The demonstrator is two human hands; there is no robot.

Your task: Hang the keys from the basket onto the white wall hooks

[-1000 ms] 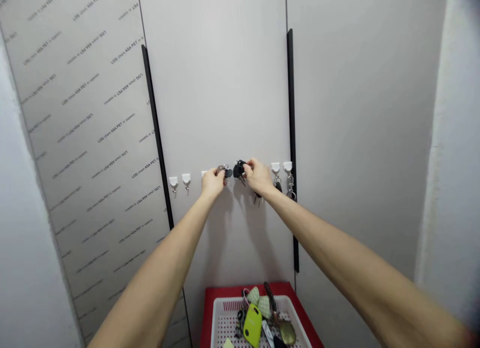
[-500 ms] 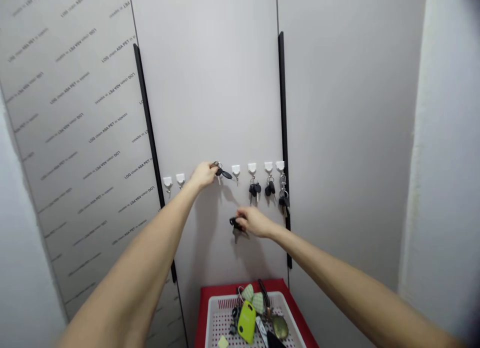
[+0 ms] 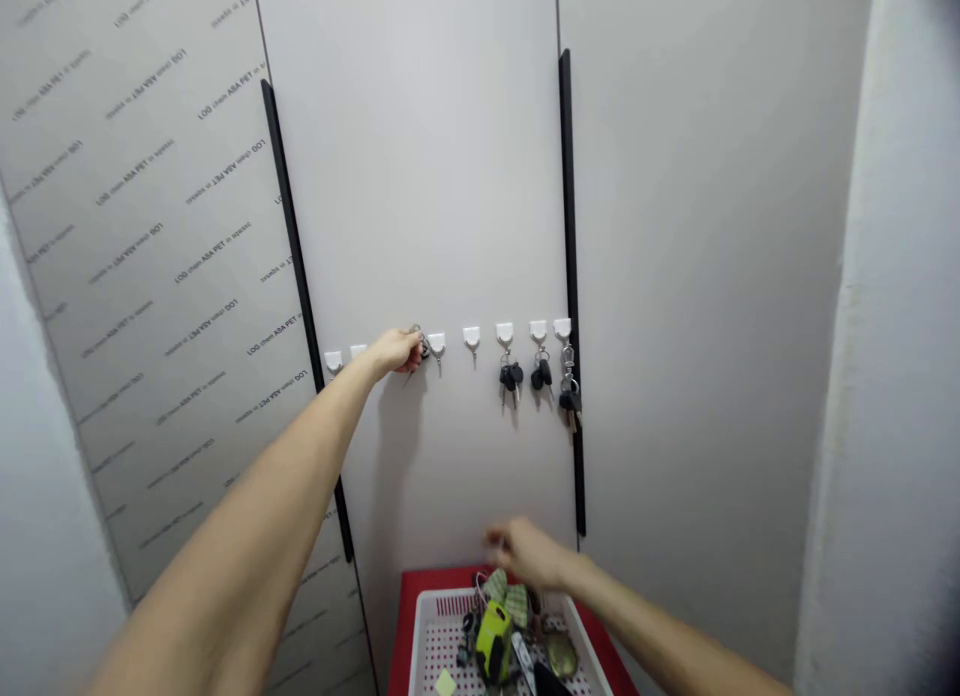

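My left hand is closed on a bunch of keys in front of the white panel, just left of a bare white hook. A key blade points down below the fingers. My right hand, blurred by motion, hovers over the back of a white basket. Its fingers look parted, with no keys visible in them. In the basket, a dark shape like keys overlaps a yellow-green case. Around it lie a green checked bow, an oval brass-coloured piece and several dark keys.
Key bunches hang from hooks on the right: one, another and a third. Another hook is bare. The basket rests on a red surface. Long black handles run down the panel edges.
My left hand has shifted left with its keys, away from the hook. My right hand has dropped toward the basket, and the black keys it held are gone from its fingers.
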